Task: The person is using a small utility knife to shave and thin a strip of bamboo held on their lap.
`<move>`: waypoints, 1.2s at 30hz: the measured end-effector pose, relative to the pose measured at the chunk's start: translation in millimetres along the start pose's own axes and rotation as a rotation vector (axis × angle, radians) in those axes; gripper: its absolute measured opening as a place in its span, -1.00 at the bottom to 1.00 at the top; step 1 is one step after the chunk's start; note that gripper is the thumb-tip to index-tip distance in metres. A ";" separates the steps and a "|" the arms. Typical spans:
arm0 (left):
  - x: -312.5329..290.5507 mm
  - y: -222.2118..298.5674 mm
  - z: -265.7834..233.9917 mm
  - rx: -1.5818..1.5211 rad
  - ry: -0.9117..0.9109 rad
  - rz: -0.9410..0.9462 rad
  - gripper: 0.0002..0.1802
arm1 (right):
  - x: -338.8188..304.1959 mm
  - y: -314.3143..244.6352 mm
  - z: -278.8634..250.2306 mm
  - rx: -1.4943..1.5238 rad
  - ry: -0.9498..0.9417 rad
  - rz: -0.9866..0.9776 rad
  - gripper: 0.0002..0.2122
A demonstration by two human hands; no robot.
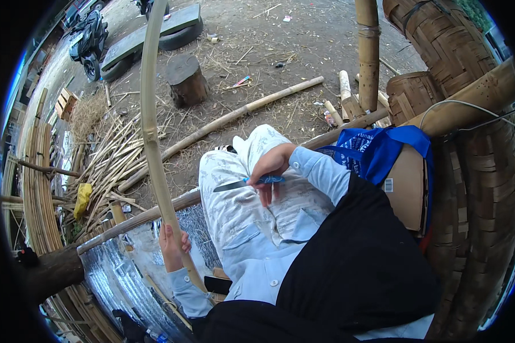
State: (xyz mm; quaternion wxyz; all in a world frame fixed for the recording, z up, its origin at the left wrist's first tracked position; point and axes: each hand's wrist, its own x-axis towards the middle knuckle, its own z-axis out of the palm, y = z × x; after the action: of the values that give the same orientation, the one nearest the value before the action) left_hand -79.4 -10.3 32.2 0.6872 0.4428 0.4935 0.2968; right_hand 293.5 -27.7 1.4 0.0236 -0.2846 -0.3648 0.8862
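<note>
My left hand is wrapped around a long split bamboo strip, which rises steeply from beside my hip past the top of the view. Over my lap, my right hand grips a knife by its blue patterned handle, the blade pointing left toward the strip but apart from it. Some right-hand fingers hang down over my white patterned trousers. On the seat by my left forearm lies a dark phone.
Silvery foil sheeting covers the seat to my left. A blue bag with a cardboard box stands at my right, against woven bamboo rolls. Ahead are a bamboo pole, a wood stump and a heap of bamboo sticks.
</note>
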 end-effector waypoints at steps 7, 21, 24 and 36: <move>2.2 4.5 20.9 0.068 -0.135 -0.099 -0.62 | -47.7 39.3 -62.9 0.501 1.246 -0.778 -0.66; -0.7 -19.8 55.6 0.170 -0.413 -0.486 -0.68 | -92.7 88.4 9.1 0.313 1.517 -0.845 -0.72; 9.5 -24.3 65.9 0.339 -0.476 -0.454 -0.70 | -80.0 79.2 42.7 0.147 1.589 -0.834 -0.65; 14.4 -24.5 81.0 0.815 -0.620 -0.091 -0.72 | -54.3 108.0 59.7 -0.761 1.837 -0.053 -0.55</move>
State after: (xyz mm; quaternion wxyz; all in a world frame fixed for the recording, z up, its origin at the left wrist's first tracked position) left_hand 1.0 -34.3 13.9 0.5850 0.7200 0.3610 -0.0953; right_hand 325.7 -158.2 -9.3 0.2239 -0.8407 -0.4712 0.1450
